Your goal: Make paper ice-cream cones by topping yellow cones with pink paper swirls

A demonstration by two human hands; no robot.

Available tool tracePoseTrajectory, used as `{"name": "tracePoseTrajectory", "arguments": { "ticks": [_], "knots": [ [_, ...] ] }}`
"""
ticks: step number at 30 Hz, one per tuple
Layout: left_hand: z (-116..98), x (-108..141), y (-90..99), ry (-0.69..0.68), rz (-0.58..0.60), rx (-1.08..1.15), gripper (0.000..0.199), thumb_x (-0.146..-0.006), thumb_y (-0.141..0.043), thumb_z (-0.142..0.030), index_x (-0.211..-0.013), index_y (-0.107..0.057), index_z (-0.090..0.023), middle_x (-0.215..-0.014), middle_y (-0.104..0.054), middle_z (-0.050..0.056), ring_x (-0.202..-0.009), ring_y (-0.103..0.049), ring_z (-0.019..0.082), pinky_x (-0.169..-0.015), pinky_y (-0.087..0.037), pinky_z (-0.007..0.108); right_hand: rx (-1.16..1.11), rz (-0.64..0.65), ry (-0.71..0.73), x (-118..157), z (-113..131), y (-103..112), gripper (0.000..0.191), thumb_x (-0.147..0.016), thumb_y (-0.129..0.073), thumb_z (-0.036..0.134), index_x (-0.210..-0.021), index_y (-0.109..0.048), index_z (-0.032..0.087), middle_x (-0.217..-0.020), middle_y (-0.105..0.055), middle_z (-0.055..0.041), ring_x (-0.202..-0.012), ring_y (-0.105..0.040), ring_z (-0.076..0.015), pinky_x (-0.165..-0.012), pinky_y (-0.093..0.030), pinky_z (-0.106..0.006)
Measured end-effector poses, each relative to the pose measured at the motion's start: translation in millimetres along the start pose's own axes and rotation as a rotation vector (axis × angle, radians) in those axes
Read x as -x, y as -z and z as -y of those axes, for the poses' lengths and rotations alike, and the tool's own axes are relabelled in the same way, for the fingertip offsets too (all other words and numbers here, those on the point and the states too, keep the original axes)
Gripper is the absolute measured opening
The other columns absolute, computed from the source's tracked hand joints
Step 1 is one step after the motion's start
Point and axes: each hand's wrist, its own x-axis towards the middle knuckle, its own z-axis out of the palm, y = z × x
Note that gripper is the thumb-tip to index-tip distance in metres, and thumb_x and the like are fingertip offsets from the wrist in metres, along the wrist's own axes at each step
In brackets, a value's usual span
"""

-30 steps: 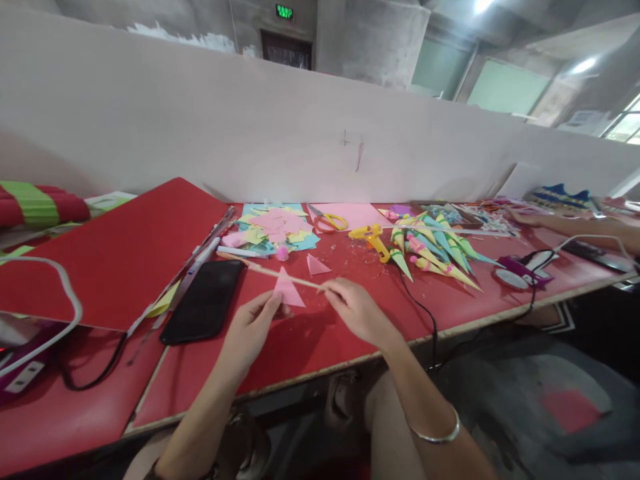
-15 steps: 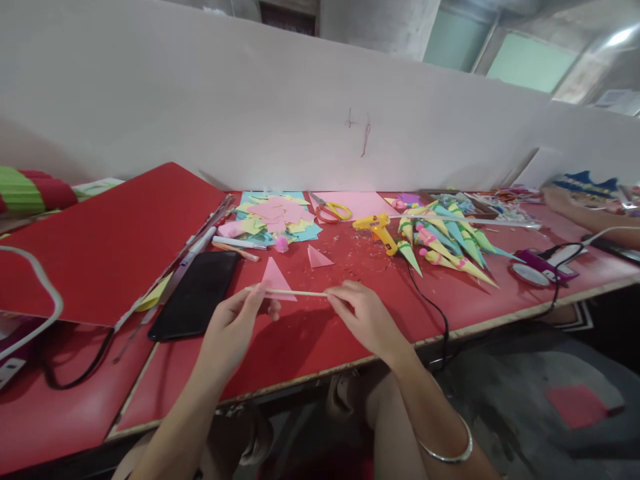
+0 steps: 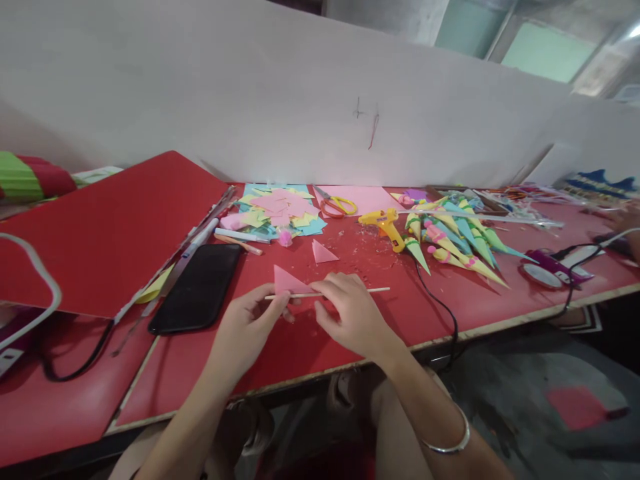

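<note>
A thin pale stick (image 3: 379,290) lies level across a pink paper triangle (image 3: 289,281), over the near part of the red table. My left hand (image 3: 253,320) pinches the stick and the paper's lower edge, thumb on top. The fingers of my right hand (image 3: 350,313) are pressed on the paper's right corner and the stick, which sticks out to the right beyond them. Just behind, a small folded pink piece (image 3: 324,252) rests on the table.
A yellow glue gun (image 3: 385,225), its black cord trailing off the edge, lies beside decorated paper cones (image 3: 463,237). Behind are scissors (image 3: 336,205) and cut papers (image 3: 280,207). At left are a black phone (image 3: 197,287) and red board (image 3: 120,233). Another person's hand (image 3: 627,217) shows far right.
My right hand has moved left along the stick onto the paper, and the stick now extends past it. The paper has turned and lies against the stick between both hands.
</note>
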Motion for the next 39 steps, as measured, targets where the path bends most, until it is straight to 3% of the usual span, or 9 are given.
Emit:
{"name": "tracePoseTrajectory", "arguments": {
  "ticks": [3,11,17,23,32,39],
  "knots": [
    [-1,0,2.1,0.024,0.024,-0.009,0.023,-0.076,-0.05,-0.033,-0.061,-0.06,-0.017,-0.052,-0.061,-0.002,-0.054,-0.057,0.013,-0.058,-0.042,0.022,0.063,-0.022,0.044,-2,-2,-1,0.021,-0.087,-0.045,0.029,-0.1,-0.057,0.017,-0.085,-0.063,-0.0036,-0.082,-0.054,-0.0175,-0.076,-0.031,-0.031],
    [2,-1,-1.6,0.049,0.112,0.057,0.028,-0.081,-0.045,-0.033,-0.062,-0.058,-0.017,-0.056,-0.064,-0.001,-0.054,-0.059,0.012,-0.06,-0.045,0.023,0.135,-0.004,0.062,-3,-2,0,0.024,-0.09,-0.041,0.027,-0.077,-0.06,0.019,-0.069,-0.061,0.0009,-0.069,-0.052,-0.0129,-0.071,-0.025,-0.029],
    [1,1,-6.8,0.071,0.074,0.174,0.029,-0.082,-0.04,-0.033,-0.066,-0.058,-0.016,-0.066,-0.067,0.002,-0.057,-0.06,0.014,-0.066,-0.047,0.025,0.046,0.032,-0.015,1,0,1,0.024,-0.091,-0.038,0.025,-0.084,-0.06,0.018,-0.073,-0.062,-0.0004,-0.072,-0.052,-0.0135,-0.07,-0.026,-0.028],
    [-1,2,-4.1,0.041,0.132,-0.019,0.031,-0.08,-0.041,-0.038,-0.066,-0.059,-0.017,-0.058,-0.064,0.001,-0.053,-0.058,0.014,-0.059,-0.045,0.024,-0.042,0.098,-0.068,3,-2,5,0.024,-0.091,-0.038,0.024,-0.08,-0.058,0.019,-0.073,-0.061,0.0013,-0.072,-0.052,-0.0119,-0.075,-0.024,-0.028],
    [2,2,1.6,-0.009,0.21,-0.158,0.032,-0.08,-0.042,-0.037,-0.056,-0.051,-0.018,-0.047,-0.052,-0.004,-0.045,-0.051,0.01,-0.048,-0.037,0.02,0.029,0.095,-0.033,8,-1,2,0.024,-0.091,-0.037,0.024,-0.082,-0.058,0.018,-0.076,-0.061,-0.0002,-0.074,-0.053,-0.0132,-0.078,-0.023,-0.03],
    [-1,2,-1.2,0.031,0.278,-0.058,0.026,-0.078,-0.043,-0.037,-0.061,-0.051,-0.018,-0.054,-0.055,-0.004,-0.045,-0.05,0.01,-0.05,-0.04,0.02,0.001,0.059,-0.022,12,-2,-3,0.019,-0.089,-0.043,0.029,-0.091,-0.058,0.019,-0.08,-0.064,-0.0009,-0.078,-0.056,-0.0139,-0.082,-0.022,-0.03]
  ]
}}
